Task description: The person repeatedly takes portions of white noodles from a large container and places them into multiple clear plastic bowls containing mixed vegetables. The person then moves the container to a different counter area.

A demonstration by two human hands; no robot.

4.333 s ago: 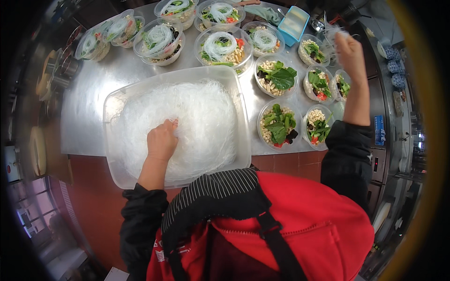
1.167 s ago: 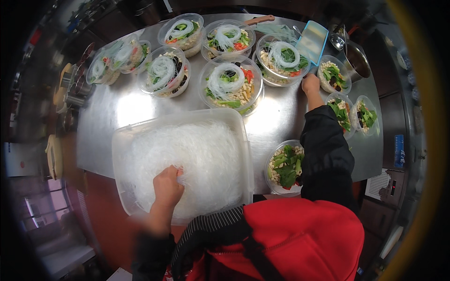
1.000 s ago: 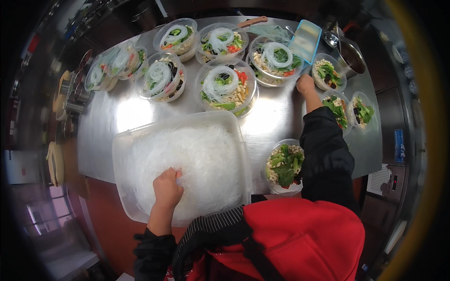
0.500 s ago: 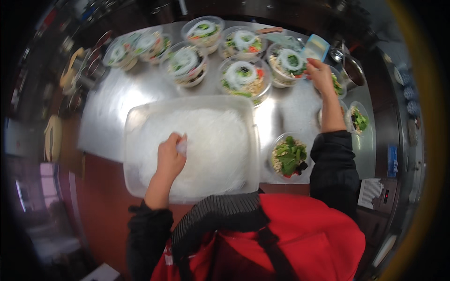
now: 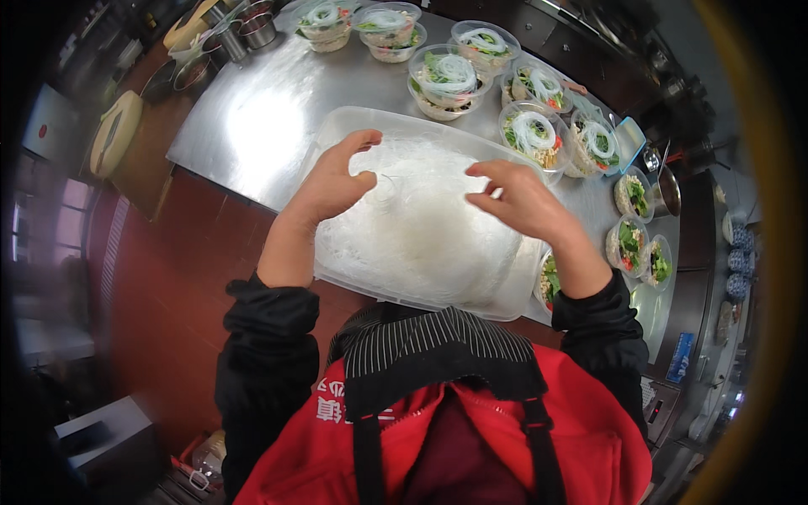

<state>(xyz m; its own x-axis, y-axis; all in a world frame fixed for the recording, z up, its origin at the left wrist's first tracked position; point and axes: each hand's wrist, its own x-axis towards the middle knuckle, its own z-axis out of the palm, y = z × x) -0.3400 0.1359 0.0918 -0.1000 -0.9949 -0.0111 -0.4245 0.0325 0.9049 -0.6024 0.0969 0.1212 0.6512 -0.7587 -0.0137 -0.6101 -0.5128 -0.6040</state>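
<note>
Both hands are over a large translucent plastic tub (image 5: pixel 429 307) filled with pale, clear noodle-like strands (image 5: pixel 421 227). My left hand (image 5: pixel 332 181) hovers at the tub's left side, thumb and fingers apart with nothing between them. A thin loop of strand shows beside its thumb. My right hand (image 5: pixel 522 198) reaches in above the right side, its fingers bent but spread and nothing seen in them. Close past it is a clear bowl (image 5: pixel 535 139) of mixed vegetables topped with a white coil. Under my right wrist a bowl with green leaves (image 5: pixel 550 282) is partly hidden.
More coil-topped bowls (image 5: pixel 446 80) line the far side of the steel table (image 5: pixel 244 118), some stacked. Bowls with greens and no coil (image 5: pixel 629 244) stand at the right, near a metal pot (image 5: pixel 667 192). Metal containers (image 5: pixel 257 29) sit at the far left.
The view has turned, so the tub sits further right. My right hand has come back from the bowls to the tub. My left hand has let go of a small pale clump and opened.
</note>
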